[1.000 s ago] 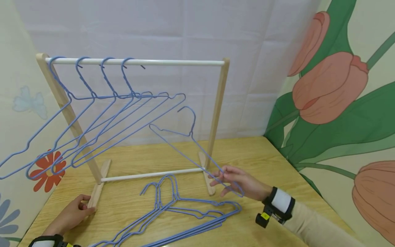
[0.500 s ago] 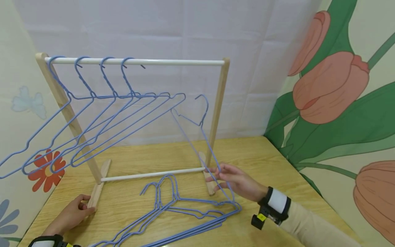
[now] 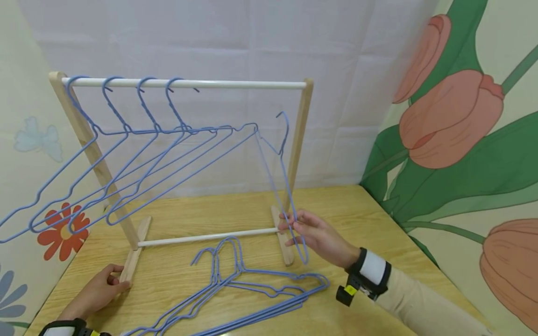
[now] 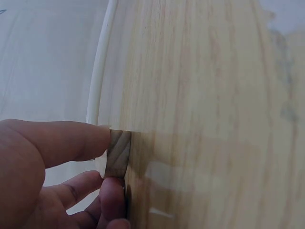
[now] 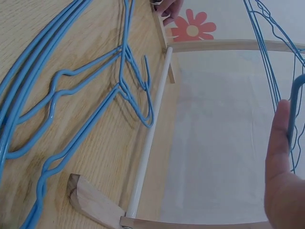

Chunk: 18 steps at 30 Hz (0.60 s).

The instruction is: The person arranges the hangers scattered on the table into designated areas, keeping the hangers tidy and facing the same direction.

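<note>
A blue wire hanger raised by one lower corner, its hook below the rail.
Along the near edge of the bench (image 3: 357, 224), loose blue wire hangers (image 3: 252, 316) overlap. Toward the left edge, the left hand (image 3: 97, 289) grips the pale wooden foot (image 3: 132, 266) of the stand; worth keeping that brace. Toward the right edge, the right hand (image 3: 317, 233) pinches the raised hanger (image 3: 287, 182). Beyond, four blue hangers (image 3: 156, 127) hang on the white rail (image 3: 252, 85); best lift the hook above it, clear of its neighbours, then lower gently.
</note>
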Each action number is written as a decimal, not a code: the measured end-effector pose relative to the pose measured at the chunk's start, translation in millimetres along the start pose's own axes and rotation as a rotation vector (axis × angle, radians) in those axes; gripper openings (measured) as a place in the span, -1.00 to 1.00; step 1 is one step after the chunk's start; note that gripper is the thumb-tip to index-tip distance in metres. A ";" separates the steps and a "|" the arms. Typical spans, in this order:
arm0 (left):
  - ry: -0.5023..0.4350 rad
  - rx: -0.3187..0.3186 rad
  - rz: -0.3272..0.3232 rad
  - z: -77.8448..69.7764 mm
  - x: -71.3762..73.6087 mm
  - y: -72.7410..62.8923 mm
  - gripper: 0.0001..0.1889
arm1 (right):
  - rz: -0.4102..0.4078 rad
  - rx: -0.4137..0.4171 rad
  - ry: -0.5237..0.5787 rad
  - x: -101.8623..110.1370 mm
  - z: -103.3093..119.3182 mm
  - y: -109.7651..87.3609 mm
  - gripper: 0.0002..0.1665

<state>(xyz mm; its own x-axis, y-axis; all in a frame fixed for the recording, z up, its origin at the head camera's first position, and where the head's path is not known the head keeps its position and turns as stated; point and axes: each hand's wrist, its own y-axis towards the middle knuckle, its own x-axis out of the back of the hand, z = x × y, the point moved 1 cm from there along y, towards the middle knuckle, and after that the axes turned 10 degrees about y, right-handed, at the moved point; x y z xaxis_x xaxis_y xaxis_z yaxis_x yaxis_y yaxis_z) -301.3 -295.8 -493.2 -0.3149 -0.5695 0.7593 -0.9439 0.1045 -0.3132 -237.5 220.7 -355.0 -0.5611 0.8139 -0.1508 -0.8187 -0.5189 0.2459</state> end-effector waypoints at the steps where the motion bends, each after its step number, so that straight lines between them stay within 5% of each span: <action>1: 0.000 0.001 0.001 -0.2 0.0 -0.1 -0.37 | -0.011 0.005 -0.007 -0.8 0.7 0.6 -0.77; 18: 0.010 0.002 0.007 -0.2 0.7 -0.6 -0.37 | -0.132 0.056 -0.080 -16.8 17.5 19.8 -0.85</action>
<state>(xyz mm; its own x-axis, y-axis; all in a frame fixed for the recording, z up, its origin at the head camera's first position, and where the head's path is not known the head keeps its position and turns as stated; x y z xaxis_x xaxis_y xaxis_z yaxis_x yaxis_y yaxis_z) -301.0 -296.1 -492.3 -0.3220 -0.5610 0.7626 -0.9417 0.1069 -0.3190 -242.1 201.3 -330.9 -0.4359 0.8934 -0.1093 -0.8754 -0.3926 0.2821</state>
